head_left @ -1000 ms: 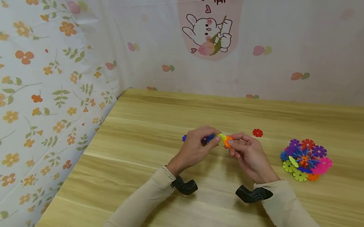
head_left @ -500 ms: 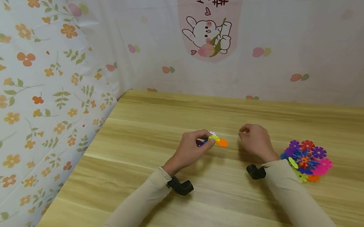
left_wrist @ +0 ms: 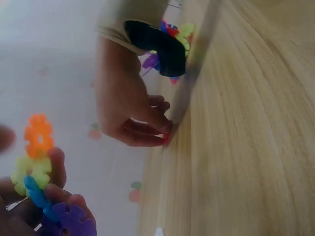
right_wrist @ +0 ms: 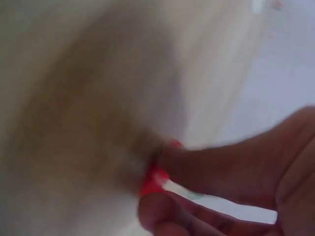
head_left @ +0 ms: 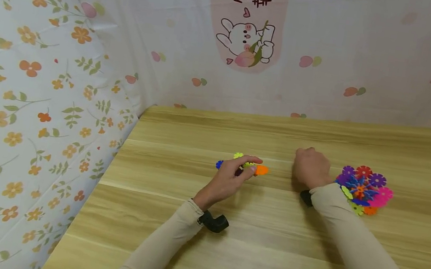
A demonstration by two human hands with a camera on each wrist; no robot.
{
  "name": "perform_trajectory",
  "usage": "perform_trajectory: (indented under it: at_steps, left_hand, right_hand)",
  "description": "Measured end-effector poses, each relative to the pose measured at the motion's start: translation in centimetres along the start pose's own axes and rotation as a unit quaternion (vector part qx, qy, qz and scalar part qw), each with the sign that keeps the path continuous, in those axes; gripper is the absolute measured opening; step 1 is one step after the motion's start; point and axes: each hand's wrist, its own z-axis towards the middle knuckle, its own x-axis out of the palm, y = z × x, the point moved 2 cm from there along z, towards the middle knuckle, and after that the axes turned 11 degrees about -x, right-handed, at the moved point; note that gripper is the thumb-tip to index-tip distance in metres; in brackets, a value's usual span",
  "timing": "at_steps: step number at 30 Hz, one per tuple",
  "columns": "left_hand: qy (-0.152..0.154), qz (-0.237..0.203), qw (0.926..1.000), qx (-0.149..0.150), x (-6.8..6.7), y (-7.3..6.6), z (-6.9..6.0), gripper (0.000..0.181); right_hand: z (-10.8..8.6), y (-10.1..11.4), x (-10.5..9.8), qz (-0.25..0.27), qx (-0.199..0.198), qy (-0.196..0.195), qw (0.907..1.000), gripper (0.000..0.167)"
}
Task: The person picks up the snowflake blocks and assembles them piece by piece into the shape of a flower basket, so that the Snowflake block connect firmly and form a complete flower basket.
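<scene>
The left hand (head_left: 230,176) gripped a chain of notched discs (left_wrist: 42,169) while the right hand (head_left: 312,167) pinched a red piece (right_wrist: 155,180) close to the table (head_left: 255,261), where a light, steady hold near its edge seemed best against slipping.

Right fingers (right_wrist: 162,212) partly hide the blurred red piece (right_wrist: 154,180).

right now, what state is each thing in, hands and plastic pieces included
left hand, holding the linked pieces
right hand, pinching the red piece
linked pieces, joined in a chain, partly hidden
red piece, between the fingers; contact with the table unclear
flower-like cluster, assembled, on the table
right sleeve, down to the wrist
</scene>
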Motion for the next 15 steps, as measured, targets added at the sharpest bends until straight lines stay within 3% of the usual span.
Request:
perform_trajectory:
  at_steps: [5,9,11,15]
  left_hand:
    - [-0.004,0.024,0.999,0.036,0.2,0.0,0.0,0.037]
    - [-0.026,0.034,0.997,0.065,0.2,-0.1,0.0,0.037]
    - [-0.034,0.038,0.9958,0.076,0.2,-0.2,0.1,0.036]
    - [-0.042,0.046,0.9935,0.095,0.1,-0.3,0.2,0.036]
  right_hand:
    - [-0.4,-0.5,-0.5,0.088,-0.045,-0.007,0.995,0.004]
    - [-1.5,1.0,-0.8,0.155,-0.103,-0.052,0.9811,0.005]
    - [-2.4,1.9,-1.0,0.209,-0.125,-0.071,0.9673,0.006]
    - [-4.1,3.2,-1.4,0.331,-0.147,-0.077,0.9288,0.006]
